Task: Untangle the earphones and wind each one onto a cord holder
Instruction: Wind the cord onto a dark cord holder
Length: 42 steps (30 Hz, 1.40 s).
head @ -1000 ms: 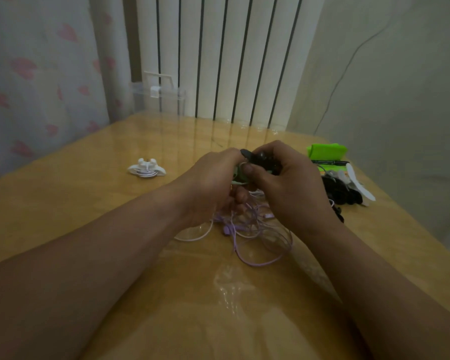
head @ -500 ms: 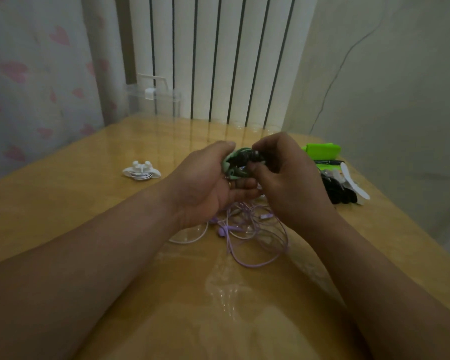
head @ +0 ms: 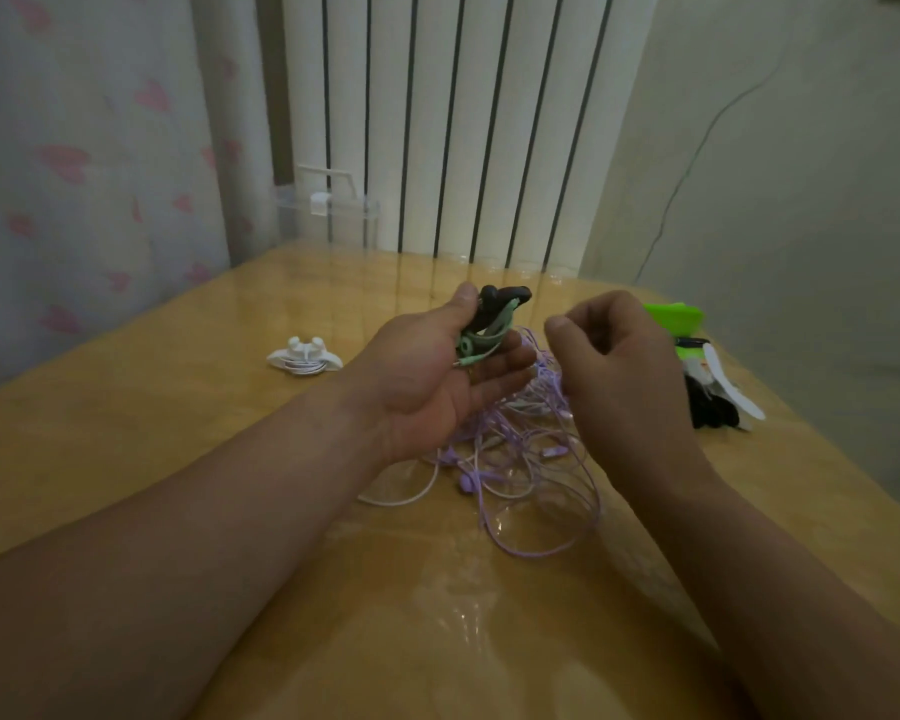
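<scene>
My left hand (head: 427, 376) lies palm up above the table and pinches a black cord holder (head: 494, 309) between thumb and fingers, with a green earphone cord wound round it. My right hand (head: 619, 366) hovers just to the right of it, fingers loosely curled, with nothing seen in them. Under both hands a tangle of purple and white earphones (head: 531, 459) lies on the table. A white earphone wound on a white holder (head: 305, 356) sits to the left.
The wooden table (head: 178, 433) has a glossy cover. At its right edge lie a bright green object (head: 674, 317), black pieces (head: 707, 407) and a white strip-shaped piece (head: 739, 397). A clear plastic box (head: 328, 215) stands at the back by the radiator.
My right hand has let go of the black holder and drawn away to the right. My left hand has turned palm up and keeps the holder with the green cord.
</scene>
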{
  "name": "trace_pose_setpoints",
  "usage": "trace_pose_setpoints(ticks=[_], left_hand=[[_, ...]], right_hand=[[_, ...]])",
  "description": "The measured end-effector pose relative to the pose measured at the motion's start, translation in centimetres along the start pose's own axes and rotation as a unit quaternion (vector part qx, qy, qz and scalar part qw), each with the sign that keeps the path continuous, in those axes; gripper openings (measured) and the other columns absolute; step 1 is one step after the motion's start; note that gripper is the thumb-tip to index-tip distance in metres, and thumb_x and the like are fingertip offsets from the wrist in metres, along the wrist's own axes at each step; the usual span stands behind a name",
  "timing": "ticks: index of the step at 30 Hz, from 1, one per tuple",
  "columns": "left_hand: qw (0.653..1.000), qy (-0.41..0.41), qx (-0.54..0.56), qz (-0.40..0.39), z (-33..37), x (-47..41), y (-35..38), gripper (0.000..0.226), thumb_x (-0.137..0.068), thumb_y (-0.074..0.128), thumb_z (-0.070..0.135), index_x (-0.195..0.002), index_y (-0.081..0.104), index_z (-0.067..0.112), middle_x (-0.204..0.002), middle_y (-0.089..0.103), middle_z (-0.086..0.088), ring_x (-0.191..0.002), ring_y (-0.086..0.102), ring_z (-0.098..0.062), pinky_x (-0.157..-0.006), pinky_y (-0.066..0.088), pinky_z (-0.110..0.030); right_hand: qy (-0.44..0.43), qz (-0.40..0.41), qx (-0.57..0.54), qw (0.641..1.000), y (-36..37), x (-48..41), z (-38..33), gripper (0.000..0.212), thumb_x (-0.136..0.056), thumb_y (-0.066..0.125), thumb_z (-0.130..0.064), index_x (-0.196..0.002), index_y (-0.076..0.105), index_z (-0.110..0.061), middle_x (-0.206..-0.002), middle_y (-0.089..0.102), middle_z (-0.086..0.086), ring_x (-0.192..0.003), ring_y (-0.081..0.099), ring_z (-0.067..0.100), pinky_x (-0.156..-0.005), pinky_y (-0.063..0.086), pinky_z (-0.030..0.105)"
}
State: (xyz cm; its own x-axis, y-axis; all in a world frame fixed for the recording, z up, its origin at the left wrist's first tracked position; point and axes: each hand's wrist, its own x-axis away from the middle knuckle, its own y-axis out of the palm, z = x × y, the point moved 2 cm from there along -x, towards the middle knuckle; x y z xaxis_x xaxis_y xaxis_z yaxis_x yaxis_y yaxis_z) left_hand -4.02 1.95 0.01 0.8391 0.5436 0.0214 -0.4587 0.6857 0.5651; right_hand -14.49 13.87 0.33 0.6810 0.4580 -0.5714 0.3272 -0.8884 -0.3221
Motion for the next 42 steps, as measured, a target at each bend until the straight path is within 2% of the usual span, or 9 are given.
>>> trace_pose_setpoints(ticks=[5,12,16,19,22,26,32,38,42], left_hand=[[0.999,-0.017,-0.020,-0.035,-0.9,0.0,0.4,0.049,-0.112,0.040,0.042,-0.133,0.064,0.004,-0.133,0.067,-0.026,-0.124,0.067,-0.037,-0.102,0.057,-0.047],[0.999,-0.008,-0.012,-0.039,-0.9,0.0,0.6,0.051,-0.112,0.037,0.042,-0.135,0.061,0.004,-0.130,0.069,-0.022,-0.118,0.070,-0.031,-0.095,0.061,-0.040],[0.994,0.046,-0.095,0.020,-0.9,-0.4,0.1,0.044,-0.112,0.043,0.041,-0.132,0.060,0.006,-0.123,0.071,-0.019,-0.111,0.073,-0.032,-0.094,0.060,-0.046],[0.962,0.112,-0.241,0.060,-0.6,-0.3,-0.3,0.038,-0.111,0.042,0.044,-0.123,0.062,0.014,-0.116,0.071,-0.011,-0.106,0.072,-0.024,-0.095,0.058,-0.047],[0.906,0.190,-0.374,0.056,0.1,-0.2,-0.5,0.034,-0.112,0.040,0.043,-0.112,0.061,0.017,-0.100,0.066,-0.008,-0.089,0.064,-0.018,-0.088,0.056,-0.050],[0.864,0.222,-0.450,0.035,0.4,0.1,-0.3,0.031,-0.113,0.039,0.038,-0.106,0.060,0.017,-0.078,0.053,0.006,-0.070,0.050,-0.010,-0.072,0.046,-0.038],[0.832,0.214,-0.511,0.015,0.4,0.3,-0.1,0.035,-0.113,0.038,0.039,-0.105,0.061,0.014,-0.072,0.050,0.009,-0.059,0.047,0.000,-0.063,0.037,-0.032],[0.827,0.174,-0.534,-0.023,0.2,0.3,-0.2,0.034,-0.112,0.036,0.040,-0.101,0.062,0.020,-0.078,0.055,0.007,-0.073,0.051,-0.015,-0.071,0.041,-0.037],[0.843,0.170,-0.507,-0.056,0.4,0.8,-0.1,0.035,-0.107,0.037,0.045,-0.097,0.060,0.021,-0.078,0.055,0.005,-0.076,0.052,-0.018,-0.078,0.047,-0.048]], right_hand=[[0.052,-0.088,0.030,0.994,2.6,1.5,-0.4,0.030,-0.095,0.067,-0.051,-0.085,0.068,-0.023,-0.074,0.073,-0.004,-0.070,0.071,0.009,-0.068,0.059,0.040],[0.052,-0.078,0.001,0.996,2.7,1.4,-0.1,0.007,-0.090,0.074,-0.018,-0.087,0.069,-0.022,-0.078,0.073,-0.006,-0.073,0.069,0.006,-0.068,0.058,0.033],[0.019,-0.089,0.036,0.995,2.4,1.5,-0.5,0.007,-0.089,0.068,-0.019,-0.089,0.067,-0.026,-0.075,0.068,-0.006,-0.070,0.064,0.006,-0.061,0.051,0.026],[-0.035,-0.092,0.071,0.993,2.3,1.7,-1.0,0.007,-0.095,0.066,-0.021,-0.093,0.065,-0.028,-0.073,0.064,-0.007,-0.070,0.061,0.005,-0.056,0.044,0.016],[-0.084,-0.091,0.080,0.989,1.6,1.6,-1.5,0.005,-0.098,0.069,-0.025,-0.100,0.065,-0.027,-0.075,0.064,-0.009,-0.073,0.062,0.005,-0.060,0.050,0.020],[-0.137,-0.102,0.095,0.981,0.3,1.0,-1.6,0.007,-0.099,0.069,-0.019,-0.103,0.070,-0.024,-0.087,0.068,-0.016,-0.085,0.064,0.002,-0.074,0.052,0.021],[-0.226,-0.105,0.158,0.955,-0.3,0.2,-1.1,0.010,-0.090,0.079,-0.016,-0.098,0.076,-0.017,-0.095,0.057,-0.004,-0.086,0.055,0.004,-0.072,0.041,0.011],[-0.093,-0.131,0.033,0.986,-0.9,-0.4,-0.9,0.002,-0.095,0.075,-0.023,-0.095,0.074,-0.024,-0.089,0.073,-0.008,-0.085,0.069,0.005,-0.073,0.056,0.022],[0.004,-0.143,-0.074,0.987,-1.4,-0.9,-0.4,0.006,-0.098,0.070,-0.020,-0.097,0.076,-0.017,-0.085,0.077,-0.002,-0.078,0.072,0.007,-0.066,0.054,0.017]])
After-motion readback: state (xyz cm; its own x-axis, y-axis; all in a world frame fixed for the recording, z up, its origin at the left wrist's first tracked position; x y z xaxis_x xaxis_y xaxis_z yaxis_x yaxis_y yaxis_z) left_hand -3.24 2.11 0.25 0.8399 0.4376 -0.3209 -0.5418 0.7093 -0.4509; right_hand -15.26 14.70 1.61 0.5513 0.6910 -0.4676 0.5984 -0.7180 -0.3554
